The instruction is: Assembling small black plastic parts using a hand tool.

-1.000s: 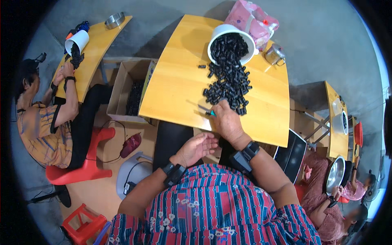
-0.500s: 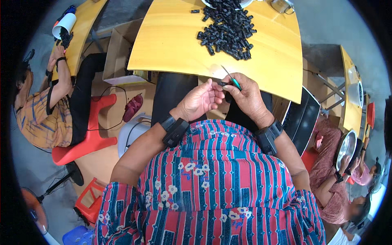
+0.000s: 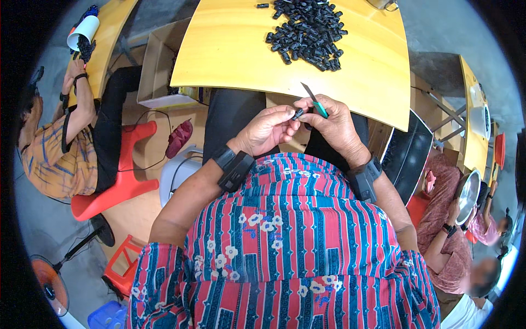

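A small black plastic part sits between my two hands, just off the table's front edge. My left hand pinches it between thumb and fingertips. My right hand is closed around the green handle of a small knife, whose thin blade points up and away to the left. Its thumb and fingers also come up to the black part, partly hiding it. Beyond my hands, a pile of similar black parts lies on the yellow table.
A metal container stands at the table's far right. An open cardboard box is left of my legs, and a dark crate is to the right. A person in a checked shirt works at the left table; others sit at the right.
My left hand has moved from open beside the black part to pinching it. The knife has tilted slightly in my right hand, its blade now showing broader.
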A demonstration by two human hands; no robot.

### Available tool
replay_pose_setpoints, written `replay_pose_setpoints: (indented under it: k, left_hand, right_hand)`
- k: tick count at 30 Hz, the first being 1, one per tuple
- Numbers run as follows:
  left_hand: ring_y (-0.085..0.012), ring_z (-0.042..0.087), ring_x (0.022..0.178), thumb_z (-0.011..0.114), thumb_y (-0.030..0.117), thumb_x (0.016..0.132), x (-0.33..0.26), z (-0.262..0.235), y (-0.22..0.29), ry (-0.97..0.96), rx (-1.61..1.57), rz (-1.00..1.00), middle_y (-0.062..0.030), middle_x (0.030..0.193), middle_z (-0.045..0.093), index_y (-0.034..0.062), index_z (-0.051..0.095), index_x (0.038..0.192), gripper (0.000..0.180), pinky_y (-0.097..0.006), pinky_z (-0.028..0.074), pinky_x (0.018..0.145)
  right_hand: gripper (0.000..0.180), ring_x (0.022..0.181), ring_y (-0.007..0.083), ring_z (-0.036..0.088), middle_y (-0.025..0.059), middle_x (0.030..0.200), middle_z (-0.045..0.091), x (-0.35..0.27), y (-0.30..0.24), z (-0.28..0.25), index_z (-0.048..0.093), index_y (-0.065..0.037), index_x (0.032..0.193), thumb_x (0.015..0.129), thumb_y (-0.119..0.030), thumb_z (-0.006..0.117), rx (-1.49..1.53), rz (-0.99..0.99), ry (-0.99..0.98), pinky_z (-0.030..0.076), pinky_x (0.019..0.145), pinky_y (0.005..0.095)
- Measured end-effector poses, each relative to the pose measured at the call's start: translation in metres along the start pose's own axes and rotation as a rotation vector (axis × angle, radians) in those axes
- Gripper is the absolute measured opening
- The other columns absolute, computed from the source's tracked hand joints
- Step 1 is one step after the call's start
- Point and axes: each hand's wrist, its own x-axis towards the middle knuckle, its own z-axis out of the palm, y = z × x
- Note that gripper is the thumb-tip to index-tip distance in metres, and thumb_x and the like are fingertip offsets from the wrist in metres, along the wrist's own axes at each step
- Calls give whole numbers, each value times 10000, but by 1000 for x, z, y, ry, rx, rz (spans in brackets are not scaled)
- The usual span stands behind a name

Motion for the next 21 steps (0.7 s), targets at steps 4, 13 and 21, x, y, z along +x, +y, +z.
replay_pose_setpoints:
  k: [4, 13, 21]
  left_hand:
    - [-99, 530, 705, 522, 196, 936, -2, 1, 2, -5, -18, -3, -24, 810, 591, 72, 565, 1002, 147, -221, 444, 606]
    - [-88, 519, 713, 514, 180, 945, -3, -1, 1, -30, -34, -6, -17, 832, 573, 70, 558, 988, 126, -216, 444, 615]
    - [-81, 464, 699, 501, 213, 956, -2, 5, -1, -50, -33, 59, 5, 798, 517, 91, 530, 1048, 155, -217, 422, 648]
  right_hand:
    - [203, 759, 67, 578, 4, 883, 621, 0, -2, 1, 657, -29, 1040, 843, 7, 618, 25, 14, -23, 491, 644, 211]
    - [187, 858, 146, 602, 70, 887, 644, 3, -4, 4, 665, -12, 987, 812, 14, 605, -88, -76, -17, 474, 808, 271]
    - [187, 853, 175, 612, 90, 890, 641, 1, 0, 11, 652, -28, 1020, 847, -32, 580, -137, -122, 47, 477, 802, 290]
